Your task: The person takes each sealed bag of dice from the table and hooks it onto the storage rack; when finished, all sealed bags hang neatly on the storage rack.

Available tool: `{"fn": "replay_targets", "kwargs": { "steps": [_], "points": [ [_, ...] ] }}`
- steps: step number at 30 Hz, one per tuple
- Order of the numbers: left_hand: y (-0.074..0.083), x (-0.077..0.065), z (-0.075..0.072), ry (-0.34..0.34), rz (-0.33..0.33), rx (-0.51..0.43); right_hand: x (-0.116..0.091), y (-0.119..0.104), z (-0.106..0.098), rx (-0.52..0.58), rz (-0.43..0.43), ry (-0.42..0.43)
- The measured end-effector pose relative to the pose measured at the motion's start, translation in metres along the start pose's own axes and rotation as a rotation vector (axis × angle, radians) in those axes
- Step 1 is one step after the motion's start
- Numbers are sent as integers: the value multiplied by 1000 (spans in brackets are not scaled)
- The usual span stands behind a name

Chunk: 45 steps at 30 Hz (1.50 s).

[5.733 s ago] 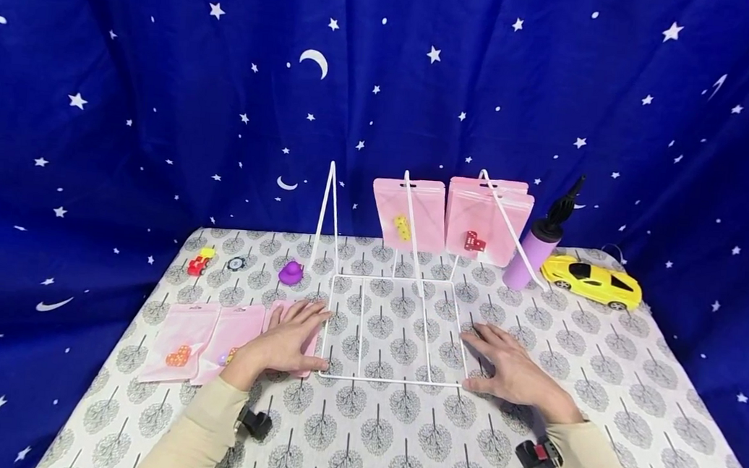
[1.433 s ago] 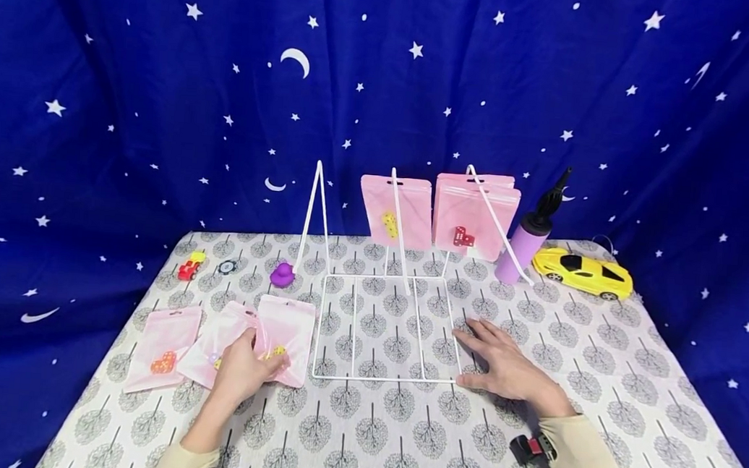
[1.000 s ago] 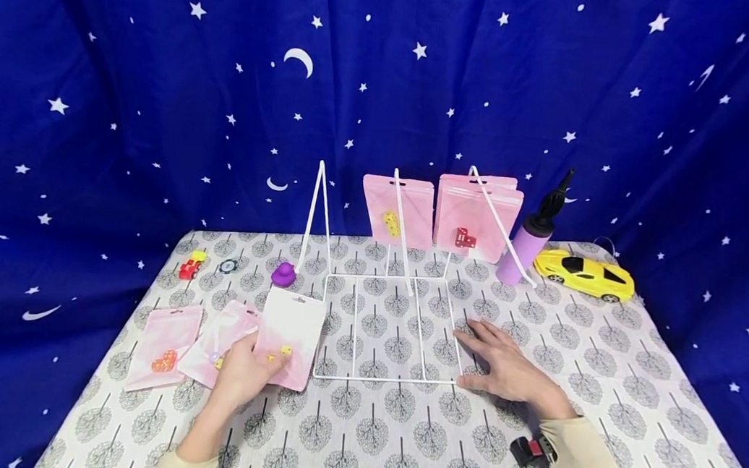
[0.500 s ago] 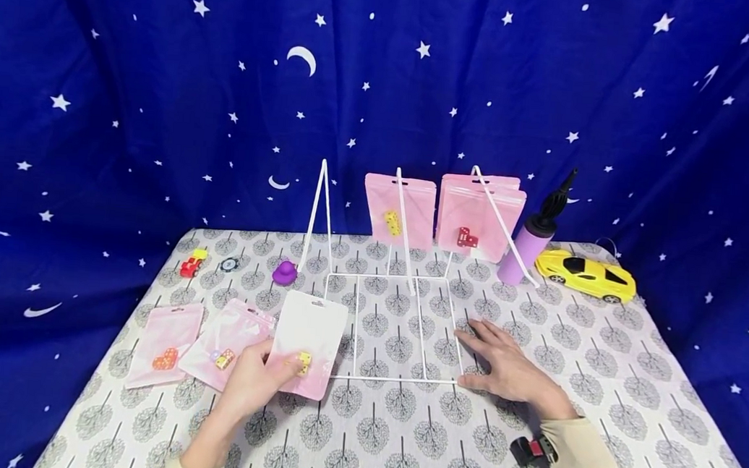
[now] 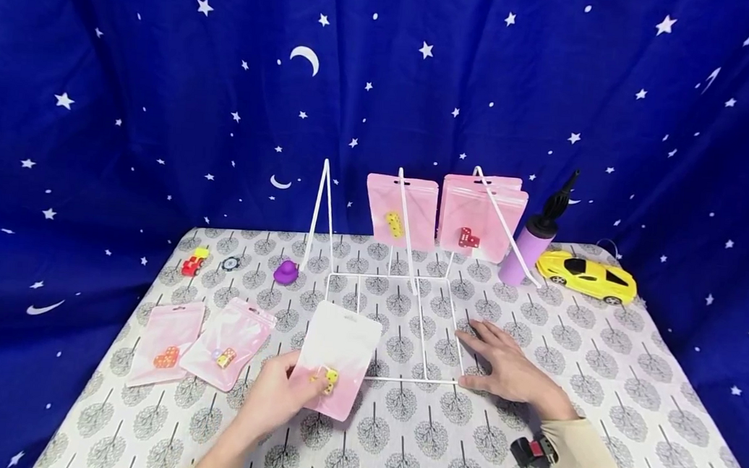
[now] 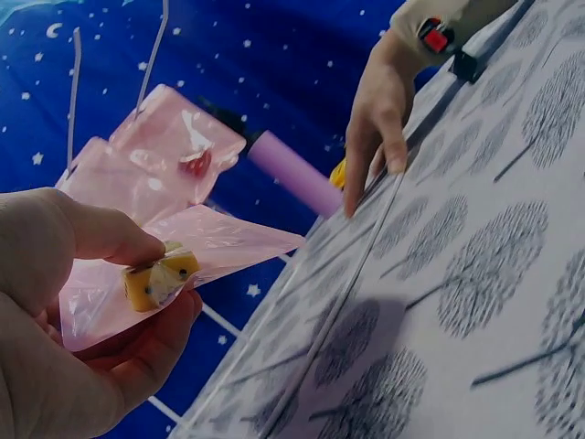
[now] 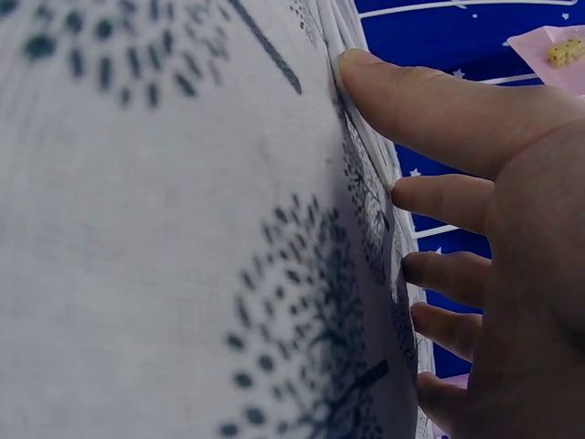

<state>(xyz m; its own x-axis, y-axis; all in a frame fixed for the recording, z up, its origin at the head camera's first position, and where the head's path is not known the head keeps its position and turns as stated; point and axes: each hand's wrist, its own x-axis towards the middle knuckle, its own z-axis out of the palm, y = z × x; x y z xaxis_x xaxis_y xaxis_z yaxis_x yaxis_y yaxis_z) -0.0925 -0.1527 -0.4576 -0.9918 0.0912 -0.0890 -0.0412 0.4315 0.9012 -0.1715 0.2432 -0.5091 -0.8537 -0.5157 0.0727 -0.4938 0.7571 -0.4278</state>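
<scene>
Since half a second ago, the left hand (image 5: 281, 394) has carried a pink-and-white bag (image 5: 340, 348) rightward, away from the two bags on the table. Thumb and fingers pinch this bag near its lower end, right over the yellow pieces (image 6: 160, 279) inside. Lifted and tilted, it covers the front left corner of the white rack (image 5: 403, 379) in the head view. At the rack's other side, the right hand (image 5: 502, 362) lies with fingers spread, their tips at the base's right wire; whether they press it I cannot tell.

Left of the pinching hand lie a die bag (image 5: 234, 329) and, just beside it, a heart bag (image 5: 172, 328). Farther back, one bag (image 5: 423, 226) hangs on the rack's middle arm, and two on its right arm, a front bag (image 5: 461, 211) with red dice and a rear bag (image 5: 515, 182).

By the left arm's foot sits a duck (image 5: 285, 273); beyond are a disc (image 5: 231, 263) and a red toy (image 5: 194, 262). Rightmost stand a pump (image 5: 534, 249) and a yellow car (image 5: 587, 278). Behind everything hangs a starry curtain (image 5: 386, 68).
</scene>
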Motion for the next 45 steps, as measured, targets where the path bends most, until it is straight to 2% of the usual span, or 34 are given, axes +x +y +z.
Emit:
{"fn": "replay_targets", "kwargs": {
  "steps": [3, 7, 13, 17, 26, 34, 45],
  "points": [
    [4, -3, 6, -55, 14, -58, 0, 0, 0, 7, 4, -8],
    [9, -5, 14, -96, 42, -127, 0, 1, 0, 4, 11, -15],
    [17, -10, 25, -155, 59, -178, 0, 2, 1, 6, 10, -16],
    [22, -14, 29, -187, 70, -180, 1, 2, 1, 9, 16, -15],
    [33, -21, 33, -207, 86, -183, 0, 2, 1, 10, 15, -14],
    [47, -24, 35, -245, 142, -220, 1, 2, 0, 3, 10, -14],
    [64, -25, 33, -238, 180, -237, 0, 4, 2, 16, 21, -18]
  ]
}}
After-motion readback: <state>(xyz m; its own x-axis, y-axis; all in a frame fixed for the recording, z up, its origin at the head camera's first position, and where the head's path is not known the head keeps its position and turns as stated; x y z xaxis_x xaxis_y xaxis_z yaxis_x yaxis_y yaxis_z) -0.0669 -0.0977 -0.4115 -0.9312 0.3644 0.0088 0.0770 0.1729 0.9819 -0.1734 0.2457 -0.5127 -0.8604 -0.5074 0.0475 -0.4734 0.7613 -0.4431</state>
